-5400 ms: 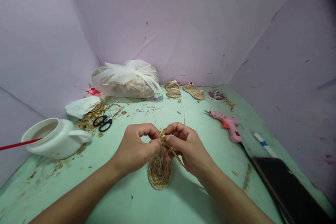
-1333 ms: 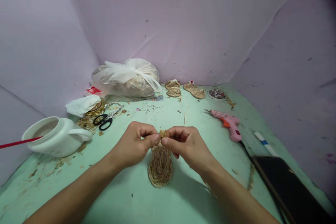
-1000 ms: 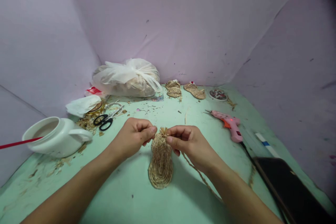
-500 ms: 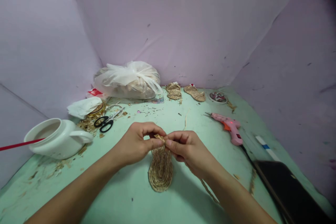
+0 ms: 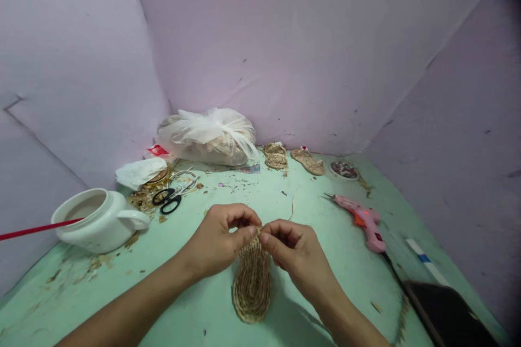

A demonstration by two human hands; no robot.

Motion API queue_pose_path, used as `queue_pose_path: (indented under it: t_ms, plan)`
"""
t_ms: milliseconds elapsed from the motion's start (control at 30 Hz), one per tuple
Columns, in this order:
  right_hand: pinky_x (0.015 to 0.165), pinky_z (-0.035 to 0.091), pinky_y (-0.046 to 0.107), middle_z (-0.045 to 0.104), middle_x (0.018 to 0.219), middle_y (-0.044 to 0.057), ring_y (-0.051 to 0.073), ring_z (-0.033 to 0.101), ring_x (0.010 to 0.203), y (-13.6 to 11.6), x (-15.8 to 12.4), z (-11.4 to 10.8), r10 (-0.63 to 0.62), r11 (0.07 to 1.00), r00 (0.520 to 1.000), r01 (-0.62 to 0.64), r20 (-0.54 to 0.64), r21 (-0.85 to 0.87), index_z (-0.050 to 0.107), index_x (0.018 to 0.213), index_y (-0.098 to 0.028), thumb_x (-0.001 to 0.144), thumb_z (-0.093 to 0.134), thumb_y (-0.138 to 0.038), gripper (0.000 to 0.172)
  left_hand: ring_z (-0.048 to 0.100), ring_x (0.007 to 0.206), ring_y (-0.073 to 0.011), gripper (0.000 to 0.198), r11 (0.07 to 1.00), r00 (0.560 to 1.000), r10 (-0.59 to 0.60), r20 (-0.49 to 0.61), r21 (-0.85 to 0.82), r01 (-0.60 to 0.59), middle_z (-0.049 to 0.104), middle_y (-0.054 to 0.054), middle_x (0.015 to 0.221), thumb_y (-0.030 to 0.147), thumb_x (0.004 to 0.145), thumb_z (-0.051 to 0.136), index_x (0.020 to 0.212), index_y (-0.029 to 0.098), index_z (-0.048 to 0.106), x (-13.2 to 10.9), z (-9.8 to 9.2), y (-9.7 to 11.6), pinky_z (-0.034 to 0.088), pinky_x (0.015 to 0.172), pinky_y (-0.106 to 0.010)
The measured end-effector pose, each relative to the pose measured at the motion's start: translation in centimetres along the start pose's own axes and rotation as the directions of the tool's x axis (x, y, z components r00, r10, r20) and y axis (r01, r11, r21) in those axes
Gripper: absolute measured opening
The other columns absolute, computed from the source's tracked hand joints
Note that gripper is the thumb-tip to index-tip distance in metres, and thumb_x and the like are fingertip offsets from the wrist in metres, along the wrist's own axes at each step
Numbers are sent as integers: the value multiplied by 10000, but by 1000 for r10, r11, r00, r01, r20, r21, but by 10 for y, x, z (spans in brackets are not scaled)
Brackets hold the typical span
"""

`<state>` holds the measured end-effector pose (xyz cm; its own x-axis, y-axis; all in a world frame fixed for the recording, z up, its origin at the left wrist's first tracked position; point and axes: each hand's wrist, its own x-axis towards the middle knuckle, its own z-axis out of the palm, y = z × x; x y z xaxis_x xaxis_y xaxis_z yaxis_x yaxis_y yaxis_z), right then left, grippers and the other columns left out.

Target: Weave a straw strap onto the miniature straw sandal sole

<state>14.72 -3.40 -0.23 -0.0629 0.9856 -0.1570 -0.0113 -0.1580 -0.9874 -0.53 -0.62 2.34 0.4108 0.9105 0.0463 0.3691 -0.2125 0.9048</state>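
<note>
A small sole of coiled, braided straw (image 5: 251, 290) stands in front of me, its rounded end toward me. My left hand (image 5: 222, 238) pinches the far end of this sole between thumb and fingers. From the other side, my right hand (image 5: 291, 246) closes thumb and forefinger on a straw strand at the same end. The fingertips of both hands nearly meet there and cover part of the tip. A loose length of straw braid trails beneath my right forearm.
To the left are a white pitcher (image 5: 97, 222) with a red stick and black-handled scissors (image 5: 171, 199). A tied plastic bag (image 5: 211, 135), two small straw sandals (image 5: 308, 161) and a dish of beads (image 5: 344, 169) line the back. On the right lie a pink glue gun (image 5: 364, 219) and a dark slab (image 5: 448, 312).
The whole scene sits lower and slightly to the right as my view tilts up. At the sole's far end, both hands keep pinching, and the small straw piece between the fingertips now shows less.
</note>
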Motion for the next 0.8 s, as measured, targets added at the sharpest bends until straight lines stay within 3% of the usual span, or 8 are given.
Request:
queue_pose_path:
  t_ms: [67,133,267,333,433,567,733,800]
  plan:
    - [399,189,215,392,438,-59,57,265,403,5,2,-1,23,997,999,-20,-41,70,581,567,-151,625,663,-333,208,553,652,-139,212,984,997,12,-76,178,2,643,-35,748,268,741,494,867,150,615,3,-17,0,428,622,-246]
    - [388,161,207,402,456,-56,51,252,399,10,5,-2,58,987,996,-47,-68,152,574,590,-150,650,654,-348,222,578,734,-178,247,885,980,2,-198,456,91,662,-57,841,280,754,472,922,168,615,6,-41,-5,424,665,-272]
    - [381,122,198,377,468,-63,36,218,396,16,9,-5,117,972,989,-95,-91,216,575,602,-142,641,680,-356,242,604,744,-257,218,442,905,-204,-374,789,426,672,-109,800,243,732,440,803,177,635,14,-87,-24,394,597,-294]
    - [379,116,196,365,460,-67,32,223,390,14,10,-5,146,968,982,-115,-124,223,585,612,-137,610,709,-363,258,610,747,-282,225,366,871,-234,-432,790,491,669,-151,826,211,703,454,813,152,641,16,-99,-34,384,565,-295]
    - [378,98,194,350,453,-67,28,221,392,9,10,-6,181,952,976,-143,-121,270,558,562,-137,579,733,-350,276,616,787,-294,274,302,832,-266,-487,778,551,668,-180,880,147,678,455,880,129,641,18,-104,-46,395,570,-296]
    - [373,87,190,364,459,-63,23,231,389,5,10,-6,176,941,980,-140,-90,309,542,544,-137,575,735,-343,284,627,797,-291,201,262,808,-364,-464,781,567,667,-198,875,121,694,515,834,103,658,23,-95,-59,432,598,-300]
    - [373,104,185,357,452,-72,18,226,382,7,9,-6,134,951,987,-105,-84,292,556,580,-135,610,712,-344,262,585,905,-204,276,210,772,-456,-444,789,578,595,-112,1043,283,834,528,1045,108,565,34,-80,-78,486,763,-372]
    - [373,107,186,354,447,-75,19,225,382,7,9,-7,123,952,989,-95,-82,290,563,596,-135,617,706,-347,256,581,930,-217,285,186,756,-460,-466,782,595,590,-115,1056,287,833,527,1052,107,561,37,-78,-81,481,777,-395]
